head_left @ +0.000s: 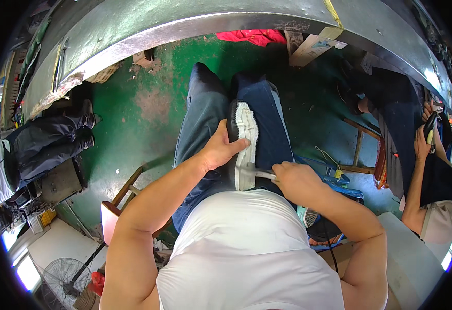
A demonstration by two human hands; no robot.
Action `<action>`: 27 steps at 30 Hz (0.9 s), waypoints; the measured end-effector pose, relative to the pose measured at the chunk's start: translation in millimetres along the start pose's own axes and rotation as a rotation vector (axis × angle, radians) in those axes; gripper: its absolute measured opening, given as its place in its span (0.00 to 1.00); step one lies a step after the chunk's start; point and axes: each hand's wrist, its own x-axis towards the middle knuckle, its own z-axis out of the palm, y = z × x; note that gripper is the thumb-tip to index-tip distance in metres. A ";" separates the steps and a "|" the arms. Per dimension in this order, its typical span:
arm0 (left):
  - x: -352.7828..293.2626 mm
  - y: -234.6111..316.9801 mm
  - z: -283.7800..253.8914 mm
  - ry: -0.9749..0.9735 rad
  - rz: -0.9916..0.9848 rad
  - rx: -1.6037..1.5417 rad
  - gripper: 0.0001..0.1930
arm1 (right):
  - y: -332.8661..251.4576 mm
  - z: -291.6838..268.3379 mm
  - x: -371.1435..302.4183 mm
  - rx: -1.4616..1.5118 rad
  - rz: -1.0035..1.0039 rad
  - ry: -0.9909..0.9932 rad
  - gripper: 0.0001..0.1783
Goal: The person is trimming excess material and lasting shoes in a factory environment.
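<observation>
A black shoe with a white sole (245, 144) lies sole-up on my lap, across my blue trousers (205, 119). My left hand (220, 149) grips its left side, thumb across the upper. My right hand (294, 176) is closed around the handle of a small metal hammer (257, 173), whose head rests against the heel end of the white sole. I am seated, white shirt below.
A long grey metal workbench (184, 23) curves across the top. A seated person in dark trousers (50, 139) is at left. Another person at right holds a shoe (430, 129). Wooden stool (363, 150), green floor (128, 129), red cloth (252, 36), a fan (60, 276) lower left.
</observation>
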 end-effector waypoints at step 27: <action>-51.1 -52.6 8.2 -0.162 0.018 -0.439 0.40 | -1.0 -6.6 22.4 0.181 0.137 -0.183 0.18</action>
